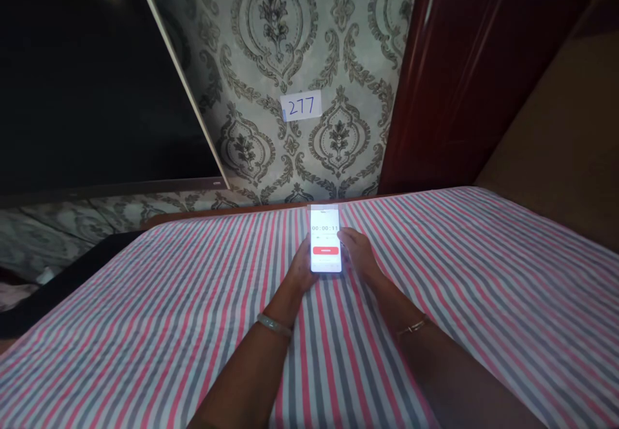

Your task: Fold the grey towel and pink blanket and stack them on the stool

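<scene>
Upright between my two hands is a smartphone (325,240) with a bright white screen. It reads 00:00:11 above a red bar. My left hand (302,268) grips its left edge, fingers partly hidden behind it. On the other side, my right hand (358,251) is closed at the right edge, with a fingertip touching the rim near the digits. A pale bangle circles my left wrist and a thin bracelet my right. Beneath the hands spreads a cloth (193,300) striped in pink, grey and white.
A large dark television screen (97,93) stands at the left. Behind the cloth is patterned wallpaper (275,22), with a paper label (301,105) marked 277 stuck on it. Dark red wooden panelling (464,68) rises at the right.
</scene>
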Demonstrator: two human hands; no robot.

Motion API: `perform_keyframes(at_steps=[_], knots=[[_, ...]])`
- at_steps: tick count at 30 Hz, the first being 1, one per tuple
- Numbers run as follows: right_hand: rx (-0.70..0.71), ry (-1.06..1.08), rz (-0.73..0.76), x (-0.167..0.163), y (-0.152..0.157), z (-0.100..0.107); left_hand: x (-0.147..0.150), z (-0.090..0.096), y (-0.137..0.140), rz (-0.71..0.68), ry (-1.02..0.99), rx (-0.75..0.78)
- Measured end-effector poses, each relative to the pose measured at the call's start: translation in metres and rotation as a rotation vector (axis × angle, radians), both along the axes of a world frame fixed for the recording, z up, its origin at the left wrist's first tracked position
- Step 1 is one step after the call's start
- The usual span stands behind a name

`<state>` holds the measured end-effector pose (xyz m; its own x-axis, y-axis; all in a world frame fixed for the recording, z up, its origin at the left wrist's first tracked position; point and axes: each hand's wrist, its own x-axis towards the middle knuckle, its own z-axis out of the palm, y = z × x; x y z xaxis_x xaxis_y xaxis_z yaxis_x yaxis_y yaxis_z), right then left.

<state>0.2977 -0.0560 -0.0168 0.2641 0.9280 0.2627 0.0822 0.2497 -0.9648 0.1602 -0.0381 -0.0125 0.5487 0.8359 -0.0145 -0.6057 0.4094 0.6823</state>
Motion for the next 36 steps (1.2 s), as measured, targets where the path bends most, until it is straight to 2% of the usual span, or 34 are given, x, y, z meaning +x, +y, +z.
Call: perform_keyframes(at_steps=[7,10,17,28,36], knots=[[0.003,0.003,-0.008,0.0,0.0,0.0,-0.004,-0.007,0.002,0.039,-0.005,0.028],[-0.015,0.001,0.014,-0.001,-0.001,0.0,-0.003,-0.005,0.002,0.011,-0.012,0.0],[-0.076,0.079,0.052,-0.004,-0.002,0.002,-0.004,0.0,-0.003,0.059,0.002,0.001],[-0.034,0.076,0.054,-0.004,-0.002,0.002,0.001,-0.01,0.006,0.0,-0.027,-0.032],[-0.045,0.049,0.079,-0.004,-0.005,0.004,-0.003,-0.007,0.003,0.045,-0.022,-0.007]])
